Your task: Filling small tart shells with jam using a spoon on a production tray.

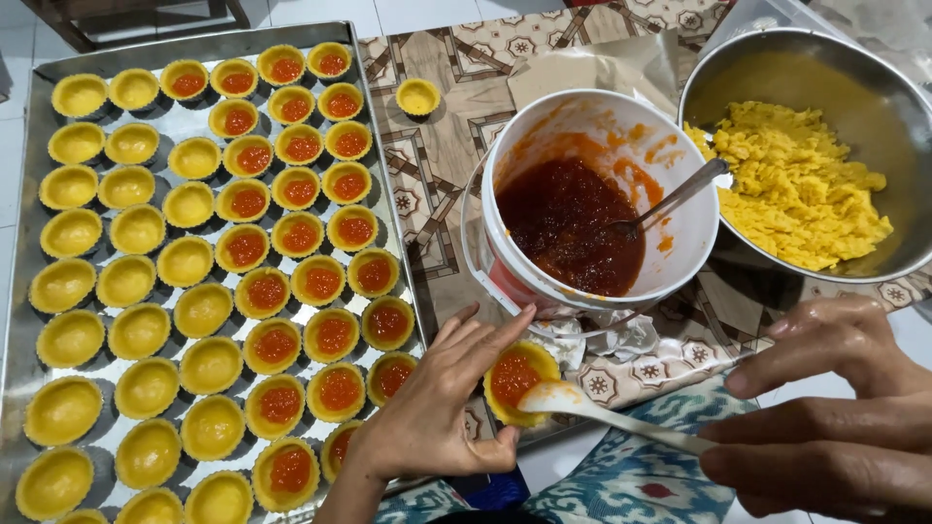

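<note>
At lower centre of the frame a jam-filled tart shell (pixel 517 382) is gripped by the left hand (pixel 442 408), while a white spoon (pixel 602 412), pinched in the right hand (pixel 825 417), is laid leftward against its rim.

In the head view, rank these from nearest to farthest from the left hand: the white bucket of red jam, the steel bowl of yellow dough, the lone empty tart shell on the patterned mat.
From the left hand:
1. White bucket of red jam, just above the fingers.
2. Lone empty tart shell, far up by the tray's edge.
3. Steel bowl of yellow dough, top right.
</note>
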